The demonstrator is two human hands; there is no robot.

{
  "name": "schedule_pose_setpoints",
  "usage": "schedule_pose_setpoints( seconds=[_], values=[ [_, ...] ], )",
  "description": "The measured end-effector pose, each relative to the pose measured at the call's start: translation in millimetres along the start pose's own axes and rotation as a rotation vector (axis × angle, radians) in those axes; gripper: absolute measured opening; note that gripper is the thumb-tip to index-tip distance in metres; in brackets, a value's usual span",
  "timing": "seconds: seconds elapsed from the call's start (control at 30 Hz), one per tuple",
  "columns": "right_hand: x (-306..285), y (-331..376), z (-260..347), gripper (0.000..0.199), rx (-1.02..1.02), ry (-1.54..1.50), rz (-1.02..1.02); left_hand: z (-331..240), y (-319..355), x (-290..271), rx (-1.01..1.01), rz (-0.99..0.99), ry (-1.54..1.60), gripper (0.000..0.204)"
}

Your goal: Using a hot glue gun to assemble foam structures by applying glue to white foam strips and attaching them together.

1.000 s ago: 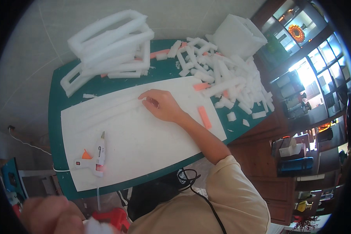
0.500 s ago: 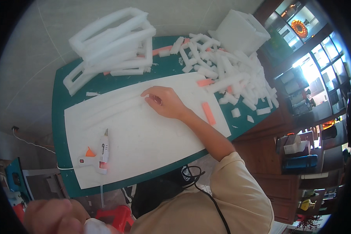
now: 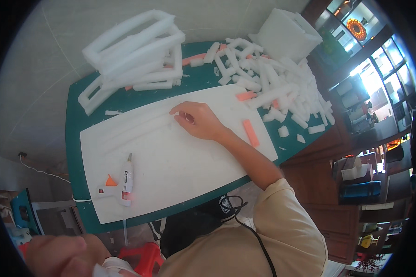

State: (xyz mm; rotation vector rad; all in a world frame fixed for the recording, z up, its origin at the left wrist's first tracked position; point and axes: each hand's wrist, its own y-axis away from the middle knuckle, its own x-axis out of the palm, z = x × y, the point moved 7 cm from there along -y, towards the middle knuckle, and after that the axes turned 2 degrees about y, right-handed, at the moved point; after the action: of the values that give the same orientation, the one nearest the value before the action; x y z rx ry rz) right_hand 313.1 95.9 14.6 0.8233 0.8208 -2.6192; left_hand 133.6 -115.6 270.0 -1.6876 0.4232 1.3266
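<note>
A large white foam board (image 3: 185, 171) lies across the green-topped table. My right hand (image 3: 199, 121) rests over its far middle, thumb and forefinger curled together around a bit of white. From those fingertips a pale band, apparently a white foam strip (image 3: 141, 131), runs left along the board and barely stands out against it. At the board's near left lies a white glue gun (image 3: 127, 182) with an orange trigger, its nozzle pointing away from me. My left hand (image 3: 60, 254), blurred and very close at the lower left, is off the table; its grip is unclear, with something white beside it.
White foam frames (image 3: 134, 51) are stacked at the back left. Many loose foam offcuts (image 3: 282, 87) heap at the back right beside a white foam block (image 3: 289, 34). A pink strip (image 3: 251, 133) lies on the board's right. Below the table stands a red stool (image 3: 145, 256).
The whole view has shifted slightly, so the table sits a little further right. My right hand keeps its place on the board. The left hand stays low at the left, still blurred.
</note>
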Motion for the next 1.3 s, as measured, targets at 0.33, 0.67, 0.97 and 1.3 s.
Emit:
schedule_pose_setpoints(
  seconds=[0.33,0.67,0.97,1.3],
  values=[
    [-23,3,-7,0.017,0.031,0.059,-0.044,16,22,24,-0.636,0.667,0.332,0.023],
    [-6,-4,3,0.019,0.085,-0.056,0.023,35,28,60,-0.147,0.023,0.257,0.043],
    [24,14,41,0.043,0.133,-0.927,0.415,88,3,215,-0.44,-0.019,0.557,0.035],
    [44,9,14,0.02,0.25,-0.79,0.192,109,49,200,-0.575,0.009,0.423,0.038]
  ],
)
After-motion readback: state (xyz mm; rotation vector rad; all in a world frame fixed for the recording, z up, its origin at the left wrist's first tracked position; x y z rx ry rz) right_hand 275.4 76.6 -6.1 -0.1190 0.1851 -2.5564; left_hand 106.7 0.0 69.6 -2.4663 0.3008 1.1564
